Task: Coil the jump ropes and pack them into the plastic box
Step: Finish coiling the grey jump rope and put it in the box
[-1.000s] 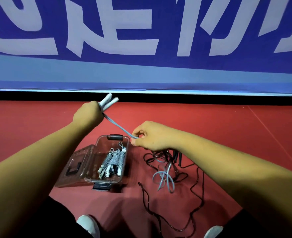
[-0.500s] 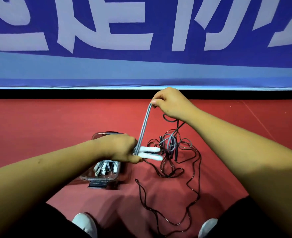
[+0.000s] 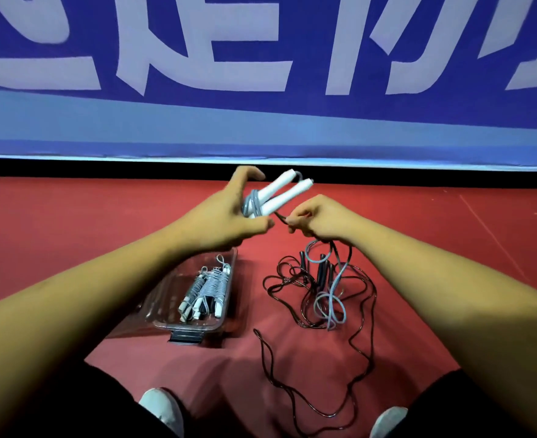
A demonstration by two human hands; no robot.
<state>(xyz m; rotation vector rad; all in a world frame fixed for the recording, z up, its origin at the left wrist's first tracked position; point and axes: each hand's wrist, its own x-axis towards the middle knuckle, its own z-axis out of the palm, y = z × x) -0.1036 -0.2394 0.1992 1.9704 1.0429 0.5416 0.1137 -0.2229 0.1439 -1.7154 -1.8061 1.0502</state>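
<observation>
Now the left hand is up near mid-frame, where half a second ago it sat low at the box's 3 o'clock rim. It grips the two white handles at their base, thumb under them and forefinger lifted clear above. The handles, which pointed to 3 o'clock, now point to 1 o'clock. A few turns of the grey rope lie round their base. The right hand has dropped from its high pull and sits just beside the left, at its 3 o'clock. Its fingers are curled and pinch the grey rope, so the long taut strand of before is now a short run between the hands. The rest of the rope hangs from that fist to loose loops on the floor.

With the left arm raised, the box shows more fully at 7 o'clock, open, with coiled ropes lying inside along its length. The black ropes lie tangled at 5 o'clock, just beside the box's 3 o'clock side, with strands trailing to 6 o'clock between the shoes. Bare red floor runs wide at 9 and 3 o'clock. At 12 o'clock the banner closes the space just beyond the hands.
</observation>
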